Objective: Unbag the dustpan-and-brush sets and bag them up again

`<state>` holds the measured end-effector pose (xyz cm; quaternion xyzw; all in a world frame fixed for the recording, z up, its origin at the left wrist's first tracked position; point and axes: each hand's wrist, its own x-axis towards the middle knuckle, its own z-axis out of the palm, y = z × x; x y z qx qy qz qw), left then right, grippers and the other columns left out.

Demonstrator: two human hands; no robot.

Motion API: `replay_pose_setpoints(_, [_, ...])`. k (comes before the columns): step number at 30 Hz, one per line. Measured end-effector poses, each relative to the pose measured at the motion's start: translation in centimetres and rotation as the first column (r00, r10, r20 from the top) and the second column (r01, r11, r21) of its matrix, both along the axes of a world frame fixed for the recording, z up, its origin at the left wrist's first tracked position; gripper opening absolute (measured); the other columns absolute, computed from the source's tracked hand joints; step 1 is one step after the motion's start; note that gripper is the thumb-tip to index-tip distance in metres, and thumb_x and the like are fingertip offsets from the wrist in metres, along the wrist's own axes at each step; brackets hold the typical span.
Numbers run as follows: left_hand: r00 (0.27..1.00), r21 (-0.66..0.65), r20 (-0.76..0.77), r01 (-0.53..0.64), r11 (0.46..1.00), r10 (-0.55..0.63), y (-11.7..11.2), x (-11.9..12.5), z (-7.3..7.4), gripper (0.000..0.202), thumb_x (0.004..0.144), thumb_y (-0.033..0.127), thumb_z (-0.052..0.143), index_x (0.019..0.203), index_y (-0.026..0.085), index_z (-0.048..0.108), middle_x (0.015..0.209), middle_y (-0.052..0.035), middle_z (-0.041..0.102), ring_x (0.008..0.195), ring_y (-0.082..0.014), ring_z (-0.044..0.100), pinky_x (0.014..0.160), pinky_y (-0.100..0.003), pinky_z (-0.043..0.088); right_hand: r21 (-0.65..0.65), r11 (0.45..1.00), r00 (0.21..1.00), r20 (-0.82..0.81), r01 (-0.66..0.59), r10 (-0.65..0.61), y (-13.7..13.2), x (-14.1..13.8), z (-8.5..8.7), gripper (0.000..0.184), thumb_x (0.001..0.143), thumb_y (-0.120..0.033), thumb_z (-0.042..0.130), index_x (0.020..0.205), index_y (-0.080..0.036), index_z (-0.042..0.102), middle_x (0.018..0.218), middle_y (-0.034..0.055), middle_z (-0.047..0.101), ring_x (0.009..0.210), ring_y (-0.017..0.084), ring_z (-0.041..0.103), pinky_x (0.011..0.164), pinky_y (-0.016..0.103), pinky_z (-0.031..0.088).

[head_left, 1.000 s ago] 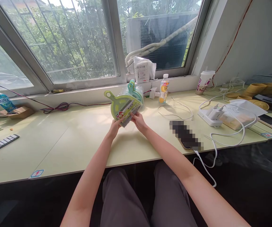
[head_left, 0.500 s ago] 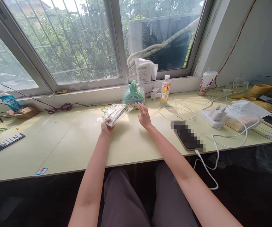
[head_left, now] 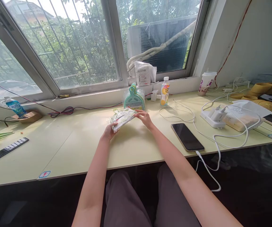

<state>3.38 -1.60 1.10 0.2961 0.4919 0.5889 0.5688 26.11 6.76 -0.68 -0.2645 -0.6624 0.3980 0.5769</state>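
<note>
A crinkled clear plastic packet (head_left: 124, 119) is held just above the table between my two hands. Pale green and dark pieces show through its film, but I cannot make out exactly what they are. My left hand (head_left: 109, 130) grips its near left corner, thumb on top. At the packet's right end, my right hand (head_left: 144, 118) pinches the edge between thumb and fingers. Right behind it, a stack of small green dustpans (head_left: 134, 98) in clear wrapping stands upright against the sill wall.
A drink bottle (head_left: 164, 91), phone (head_left: 188, 137), power strip (head_left: 212, 118) and looping white cables lie to the right, with a paper cup (head_left: 206, 83) behind. Leftward are a blue-labelled bottle (head_left: 15, 107), a black strip (head_left: 7, 150) and bundled wire (head_left: 66, 111). The table's front edge is near my knees.
My right hand has closed from spread fingers onto the packet's right end. The packet has turned flatter and moved slightly right with my left hand. The view has shifted a little.
</note>
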Motion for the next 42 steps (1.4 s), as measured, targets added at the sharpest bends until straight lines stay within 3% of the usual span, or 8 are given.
replay_pose_setpoints(10, [0.984, 0.063, -0.077, 0.166, 0.984, -0.161, 0.3, 0.3, -0.4, 0.033, 0.070, 0.012, 0.069, 0.103, 0.013, 0.065, 0.088, -0.0089, 0.070, 0.064, -0.0142, 0.064, 0.051, -0.022, 0.052, -0.100, 0.988, 0.993, 0.008, 0.114, -0.114, -0.4, -0.6, -0.6, 0.017, 0.080, -0.031, 0.067, 0.094, -0.030, 0.076, 0.133, 0.0022, 0.058, 0.123, 0.024, 0.052, 0.102, 0.038, 0.043])
replay_pose_setpoints(15, [0.959, 0.138, -0.146, 0.262, 0.955, -0.242, 0.0, 0.2, -0.5, 0.058, 0.067, 0.016, 0.074, 0.122, 0.017, 0.056, 0.106, -0.0114, 0.069, 0.073, -0.0173, 0.066, 0.053, -0.024, 0.053, -0.143, 0.985, 0.995, 0.009, 0.100, -0.099, -0.5, -0.6, -0.8, 0.037, 0.077, -0.018, 0.065, 0.111, -0.030, 0.070, 0.131, 0.0022, 0.060, 0.118, 0.019, 0.055, 0.099, 0.035, 0.046])
replay_pose_setpoints(21, [0.941, 0.123, -0.220, 0.288, 0.950, -0.257, -0.1, 0.6, -0.6, 0.076, 0.066, 0.020, 0.076, 0.135, 0.023, 0.046, 0.112, -0.0110, 0.067, 0.075, -0.0179, 0.067, 0.054, -0.025, 0.053, -0.584, 0.811, 1.000, -0.024, -0.030, 0.020, 0.3, -0.4, -1.2, 0.038, 0.068, -0.008, 0.066, 0.105, -0.015, 0.071, 0.086, 0.0055, 0.073, 0.074, 0.016, 0.065, 0.074, 0.032, 0.055])
replay_pose_setpoints(27, [0.930, 0.266, -0.348, 0.215, 0.940, -0.115, -0.4, 1.8, -0.2, 0.114, 0.069, 0.032, 0.079, 0.151, 0.038, 0.000, 0.127, -0.0121, 0.059, 0.090, -0.0207, 0.068, 0.072, -0.031, 0.055, -0.640, 0.768, 0.966, -0.210, -0.021, -0.149, 0.9, 0.0, -1.2, 0.028, 0.068, -0.001, 0.061, 0.092, -0.014, 0.069, 0.071, 0.0004, 0.068, 0.059, 0.012, 0.060, 0.060, 0.027, 0.054])
replay_pose_setpoints(30, [0.842, 0.324, -0.526, 0.326, 0.888, -0.117, -0.7, 2.3, -0.1, 0.124, 0.059, 0.027, 0.085, 0.151, 0.043, 0.004, 0.145, -0.0126, 0.042, 0.116, -0.0271, 0.057, 0.085, -0.035, 0.052, -0.672, 0.741, 0.925, -0.273, 0.013, -0.263, 1.2, 0.4, -1.2, 0.033, 0.070, -0.001, 0.057, 0.100, -0.014, 0.065, 0.073, -0.0002, 0.067, 0.060, 0.010, 0.060, 0.058, 0.024, 0.054])
replay_pose_setpoints(34, [0.710, 0.379, -0.702, 0.307, 0.873, 0.055, -0.4, 2.8, -0.5, 0.104, 0.048, 0.024, 0.089, 0.140, 0.037, 0.043, 0.147, -0.0098, 0.037, 0.128, -0.0321, 0.042, 0.089, -0.037, 0.050, -0.707, 0.707, 0.896, -0.308, 0.010, -0.321, 1.4, 0.7, -1.2, 0.036, 0.072, -0.002, 0.054, 0.104, -0.016, 0.062, 0.074, -0.0010, 0.065, 0.060, 0.009, 0.059, 0.056, 0.022, 0.052])
replay_pose_setpoints(37, [0.710, 0.492, -0.662, 0.169, 0.854, 0.241, 0.2, 3.0, -1.1, 0.048, 0.062, 0.028, 0.081, 0.108, 0.029, 0.069, 0.132, -0.0080, 0.049, 0.124, -0.0284, 0.046, 0.091, -0.038, 0.050, -0.680, 0.733, 0.907, -0.315, -0.009, -0.281, 1.3, 0.8, -1.3, 0.035, 0.072, -0.003, 0.052, 0.102, -0.017, 0.061, 0.080, 0.0003, 0.067, 0.062, 0.010, 0.060, 0.058, 0.023, 0.052])
replay_pose_setpoints(42, [0.746, 0.566, -0.527, -0.051, 0.823, 0.408, 2.1, 2.7, -2.1, 0.006, 0.069, 0.025, 0.074, 0.070, 0.023, 0.069, 0.104, -0.0084, 0.060, 0.105, -0.0261, 0.056, 0.083, -0.037, 0.052, -0.547, 0.837, 0.943, -0.263, 0.029, -0.205, 1.3, 0.7, -1.8, 0.032, 0.070, -0.011, 0.054, 0.100, -0.020, 0.061, 0.092, 0.0018, 0.070, 0.072, 0.013, 0.063, 0.069, 0.029, 0.053])
